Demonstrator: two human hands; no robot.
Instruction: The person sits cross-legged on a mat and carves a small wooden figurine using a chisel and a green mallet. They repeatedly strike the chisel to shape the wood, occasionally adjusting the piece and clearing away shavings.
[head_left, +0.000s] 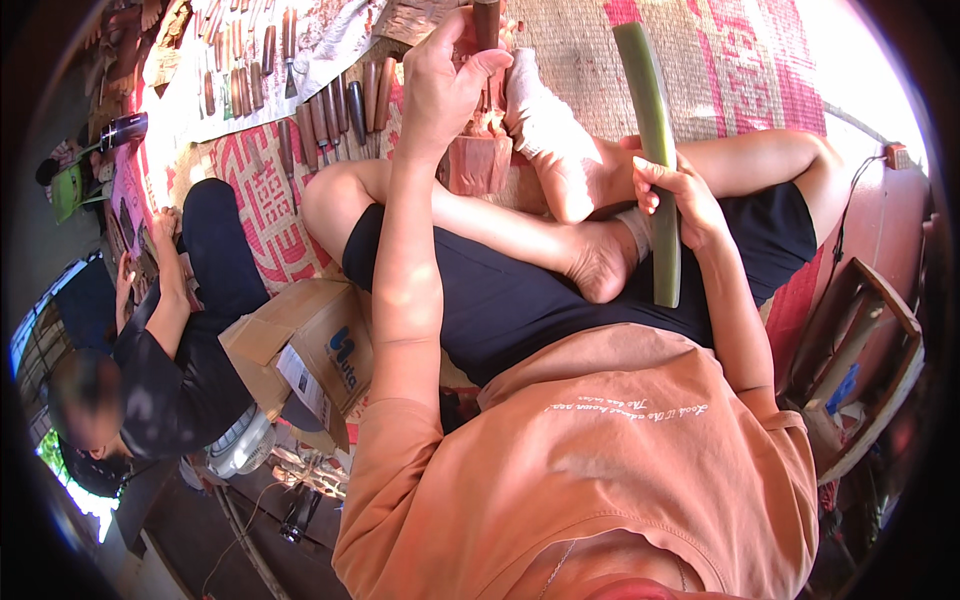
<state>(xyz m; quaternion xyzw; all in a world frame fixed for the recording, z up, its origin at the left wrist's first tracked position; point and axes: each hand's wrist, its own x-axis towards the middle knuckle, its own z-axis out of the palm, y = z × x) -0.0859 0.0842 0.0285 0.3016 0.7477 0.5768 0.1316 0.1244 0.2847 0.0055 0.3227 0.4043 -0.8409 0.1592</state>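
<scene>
My left hand [445,85] is raised at the top middle, its fingers and thumb around the wooden handle of a chisel [487,25]. Below that handle stands a reddish wood carving [480,165], with a rough block at its base and cut shapes above. The chisel's tip is hard to make out against the wood. My right hand [685,200] grips a long, slightly curved green bar [648,100] near its middle, its far end pointing up and away. My bare foot [572,185], partly wrapped in pale cloth, rests beside the carving.
Several wooden-handled carving tools [335,115] lie on the mat [255,205] at the far left. An open cardboard box [300,330] stands by my left side. Another person [185,350] sits farther left. A wooden frame [870,370] leans at my right.
</scene>
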